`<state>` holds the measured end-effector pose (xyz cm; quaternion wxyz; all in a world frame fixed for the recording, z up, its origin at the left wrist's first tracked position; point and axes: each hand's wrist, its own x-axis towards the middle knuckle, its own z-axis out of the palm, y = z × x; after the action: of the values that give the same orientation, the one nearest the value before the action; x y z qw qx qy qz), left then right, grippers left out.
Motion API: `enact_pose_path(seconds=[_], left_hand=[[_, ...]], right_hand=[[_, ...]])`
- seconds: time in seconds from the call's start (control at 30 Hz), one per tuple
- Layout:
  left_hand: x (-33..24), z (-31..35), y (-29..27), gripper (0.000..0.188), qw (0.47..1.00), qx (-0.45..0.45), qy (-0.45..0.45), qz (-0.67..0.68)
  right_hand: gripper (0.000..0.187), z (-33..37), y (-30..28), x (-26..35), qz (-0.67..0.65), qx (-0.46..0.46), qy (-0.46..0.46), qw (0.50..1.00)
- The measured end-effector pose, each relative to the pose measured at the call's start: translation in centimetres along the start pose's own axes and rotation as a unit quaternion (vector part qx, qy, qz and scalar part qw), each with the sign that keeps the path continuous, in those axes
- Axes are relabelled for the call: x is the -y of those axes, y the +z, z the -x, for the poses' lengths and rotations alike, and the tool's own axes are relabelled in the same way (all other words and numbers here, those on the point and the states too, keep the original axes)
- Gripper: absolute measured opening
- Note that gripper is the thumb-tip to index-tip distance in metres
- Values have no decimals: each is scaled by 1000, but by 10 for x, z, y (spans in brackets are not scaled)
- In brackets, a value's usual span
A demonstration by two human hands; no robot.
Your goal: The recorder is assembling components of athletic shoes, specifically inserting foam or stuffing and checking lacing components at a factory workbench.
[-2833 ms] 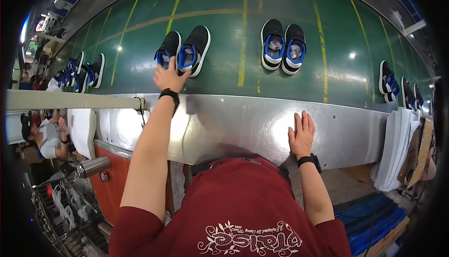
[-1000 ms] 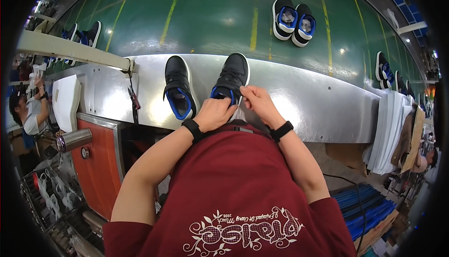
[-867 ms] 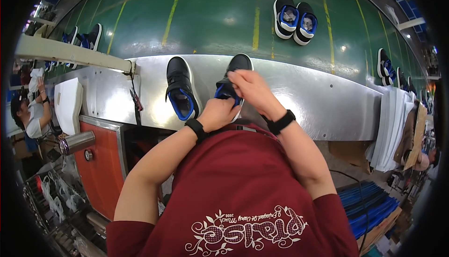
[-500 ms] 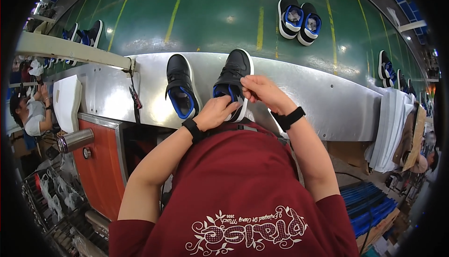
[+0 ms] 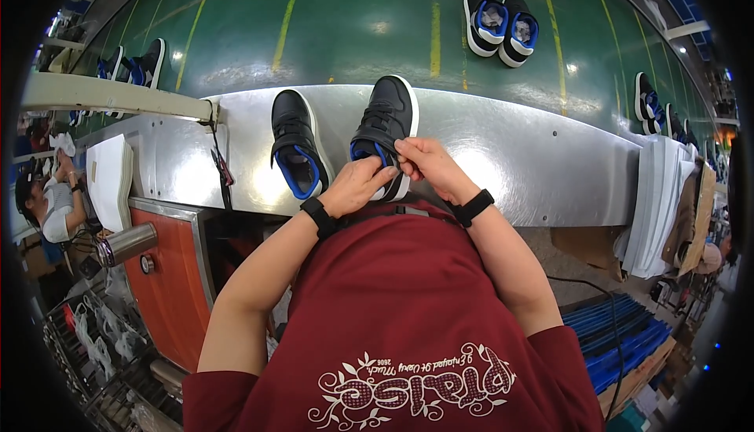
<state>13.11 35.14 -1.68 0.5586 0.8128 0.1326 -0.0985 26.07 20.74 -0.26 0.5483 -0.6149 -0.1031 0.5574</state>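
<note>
Two black sneakers with blue linings and white soles stand side by side on a metal ledge, toes pointing away from me. My left hand (image 5: 353,187) grips the rear of the right-hand sneaker (image 5: 390,106), its fingertips partly hidden inside the opening. At that shoe's right side, my right hand (image 5: 430,166) is closed in a pinch on the end of the strap (image 5: 372,135) that crosses the instep. The left-hand sneaker (image 5: 295,137) stands untouched beside my left hand.
Beyond the metal ledge (image 5: 510,141) runs a green belt (image 5: 353,23) with yellow lines. A pair of paper-stuffed sneakers (image 5: 501,25) sits on it, with more shoes (image 5: 143,64) at both sides. A pale bar (image 5: 118,94) juts in at left; white sheets (image 5: 656,204) hang at right.
My right hand has shifted slightly left and down, staying at the strap's end. Both near sneakers appear a little further left in view. My left hand keeps its place at the shoe opening.
</note>
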Motion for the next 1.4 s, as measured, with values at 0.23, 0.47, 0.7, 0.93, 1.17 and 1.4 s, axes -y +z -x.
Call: enact_pose_path(seconds=[0.23, 0.47, 0.7, 0.93, 1.17, 1.4], left_hand=[[1, -1, 0, 44, 1000, -10, 10, -14], [4, -4, 2, 44, 996, -14, 2, -89], [-38, 11, 4, 22, 979, -79, 157, -100], [5, 51, -44, 48, 854, -443, 105, -252], [79, 73, -60, 92, 900, -424, -76, 71], [67, 66, -64, 62, 904, -407, -105, -82]], right_hand=[[42, -5, -1, -9, 48, -43, 35, 997], [47, -6, 7, -19, 178, -151, 35, 972], [50, 8, -4, -34, 155, -227, -160, 948], [62, 5, 15, -22, 453, -208, -145, 855], [46, 0, -16, -16, 517, -304, -163, 783], [45, 11, 14, 44, 588, -277, -379, 659]])
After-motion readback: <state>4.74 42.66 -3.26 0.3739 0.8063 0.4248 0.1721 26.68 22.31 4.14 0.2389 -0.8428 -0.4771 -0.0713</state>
